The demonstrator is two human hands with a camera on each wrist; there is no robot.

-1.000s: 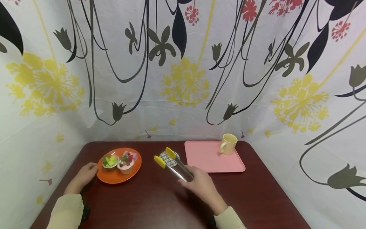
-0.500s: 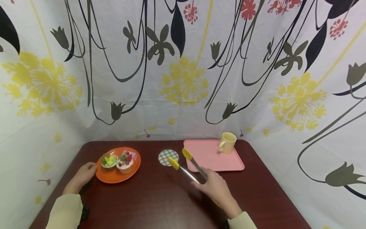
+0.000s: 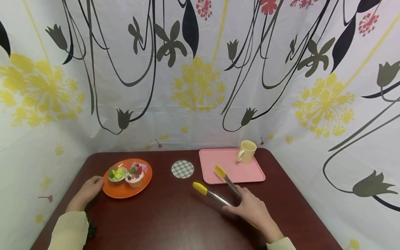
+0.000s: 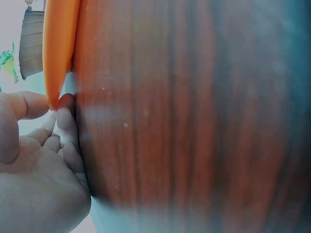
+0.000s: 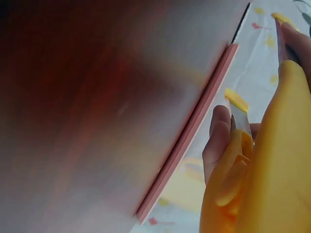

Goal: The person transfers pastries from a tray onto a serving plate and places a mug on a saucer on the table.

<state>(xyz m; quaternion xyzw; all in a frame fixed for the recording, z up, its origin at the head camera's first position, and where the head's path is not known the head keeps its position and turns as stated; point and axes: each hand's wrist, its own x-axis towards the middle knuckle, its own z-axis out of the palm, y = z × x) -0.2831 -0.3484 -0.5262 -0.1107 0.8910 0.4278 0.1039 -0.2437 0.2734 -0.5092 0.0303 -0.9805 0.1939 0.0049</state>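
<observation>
My left hand point(image 3: 89, 191) pinches the left rim of an orange plate point(image 3: 125, 194) between thumb and fingers, as the left wrist view shows. On that plate sit a cup of green and yellow food pieces point(image 3: 117, 174) and a cupcake with pink cream and berries point(image 3: 135, 177), with a small pink piece behind it. Tongs point(image 3: 220, 199) with yellow tips and handles and metal arms are in my right hand point(image 3: 253, 208). Their arms stand apart with nothing between the tips, in front of the pink tray point(image 3: 218, 161).
A round plaid coaster point(image 3: 182, 169) lies between the plate and the tray. On the tray's back right corner stands a cream mug point(image 3: 247, 151). Patterned cloth point(image 3: 187, 86) hangs around the back and sides of the dark red table point(image 3: 156, 222).
My right hand has moved to the right and toward me with the tongs, away from over the coaster. The left hand stays at the plate's rim. The view has shifted slightly.
</observation>
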